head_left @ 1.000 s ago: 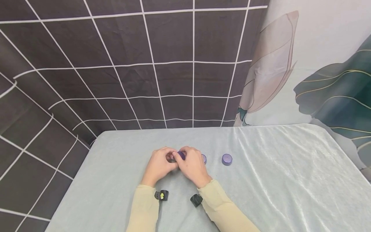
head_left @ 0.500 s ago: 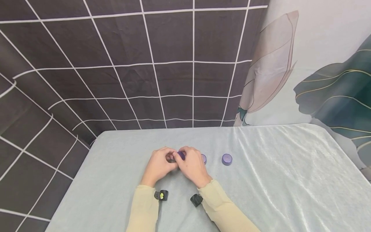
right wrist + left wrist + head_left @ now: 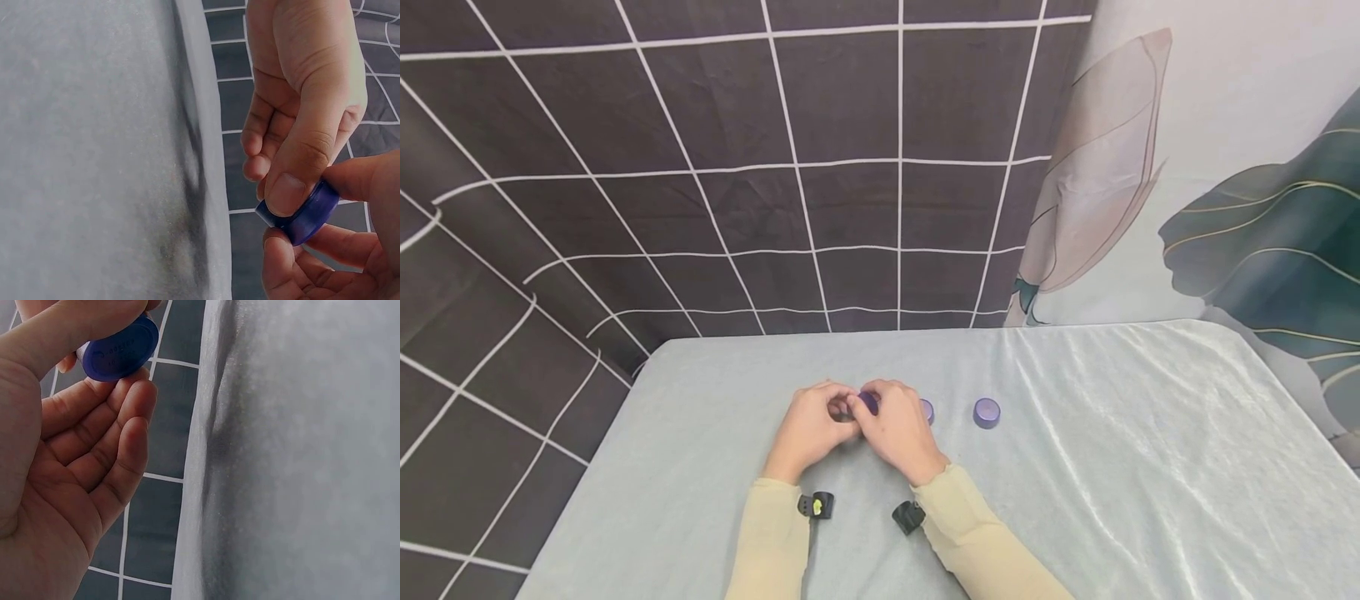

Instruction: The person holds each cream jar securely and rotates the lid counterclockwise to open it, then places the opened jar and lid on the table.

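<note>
A small round purple cap (image 3: 868,402) is held between both hands above the middle of the cloth. It looks blue in the left wrist view, where its flat face (image 3: 122,350) carries small raised marks. My left hand (image 3: 812,429) grips it, the thumb pressing its near side in the right wrist view. From the other side my right hand (image 3: 901,429) pinches the cap's rim between thumb and fingers. Some fingertips are hidden behind the cap. Just right of the right hand, a second purple cap (image 3: 928,411) is partly covered by it. Farther right lies a third purple cap (image 3: 987,412).
A pale grey-blue velvety cloth (image 3: 1120,467) covers the table. Behind and to the left hang dark curtains (image 3: 842,200) with a white grid. A pale leaf-patterned curtain (image 3: 1225,167) hangs at the back right. Black straps with small devices sit on both wrists.
</note>
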Available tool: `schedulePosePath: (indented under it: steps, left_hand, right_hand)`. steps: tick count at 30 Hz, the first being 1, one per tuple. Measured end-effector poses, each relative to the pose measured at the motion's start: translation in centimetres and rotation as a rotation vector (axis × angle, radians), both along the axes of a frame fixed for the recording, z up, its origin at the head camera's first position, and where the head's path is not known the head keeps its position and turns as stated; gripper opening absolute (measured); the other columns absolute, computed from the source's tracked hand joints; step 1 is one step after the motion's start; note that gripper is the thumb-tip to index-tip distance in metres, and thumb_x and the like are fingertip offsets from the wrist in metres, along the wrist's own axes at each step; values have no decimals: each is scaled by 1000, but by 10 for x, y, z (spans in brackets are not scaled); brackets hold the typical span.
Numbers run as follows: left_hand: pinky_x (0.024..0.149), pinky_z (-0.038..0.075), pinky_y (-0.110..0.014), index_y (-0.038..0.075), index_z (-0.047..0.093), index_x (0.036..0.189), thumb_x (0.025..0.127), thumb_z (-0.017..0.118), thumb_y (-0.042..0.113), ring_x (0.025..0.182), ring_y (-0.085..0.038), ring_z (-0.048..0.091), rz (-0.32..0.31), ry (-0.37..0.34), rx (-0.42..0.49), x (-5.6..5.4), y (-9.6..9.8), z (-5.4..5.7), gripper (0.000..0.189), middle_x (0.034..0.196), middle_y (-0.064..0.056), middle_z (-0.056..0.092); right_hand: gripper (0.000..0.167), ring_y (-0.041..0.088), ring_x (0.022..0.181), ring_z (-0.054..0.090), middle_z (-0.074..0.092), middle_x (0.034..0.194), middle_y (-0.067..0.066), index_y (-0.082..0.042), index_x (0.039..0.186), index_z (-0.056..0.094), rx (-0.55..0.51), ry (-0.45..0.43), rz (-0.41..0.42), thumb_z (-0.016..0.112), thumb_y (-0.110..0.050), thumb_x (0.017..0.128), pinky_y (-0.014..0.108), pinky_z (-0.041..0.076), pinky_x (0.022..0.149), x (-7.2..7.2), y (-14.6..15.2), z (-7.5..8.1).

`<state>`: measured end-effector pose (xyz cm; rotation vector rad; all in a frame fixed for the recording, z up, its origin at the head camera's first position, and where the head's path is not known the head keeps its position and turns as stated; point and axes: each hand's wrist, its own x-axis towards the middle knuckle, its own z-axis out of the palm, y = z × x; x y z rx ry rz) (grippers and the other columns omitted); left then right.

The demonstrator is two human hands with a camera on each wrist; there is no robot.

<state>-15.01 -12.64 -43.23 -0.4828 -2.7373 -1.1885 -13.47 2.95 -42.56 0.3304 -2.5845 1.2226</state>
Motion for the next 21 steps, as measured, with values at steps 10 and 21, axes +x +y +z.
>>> schedulePosePath:
  steps: [10,21]
  left_hand:
    - [72,55,-26,9,76,97,72,87,18,74,-5,62,-8,12,-10,1,-1,1,28,81,10,66]
    - [72,55,-26,8,76,98,73,86,17,74,-5,63,-7,17,-5,2,-1,2,29,81,9,67]
  right_hand:
    - [27,28,99,70,74,100,13,-2,103,75,13,4,14,67,-26,92,43,55,86,0,1,1]
    - [26,26,96,70,74,98,12,-3,102,76,31,18,25,67,-25,92,41,55,86,0,2,2]
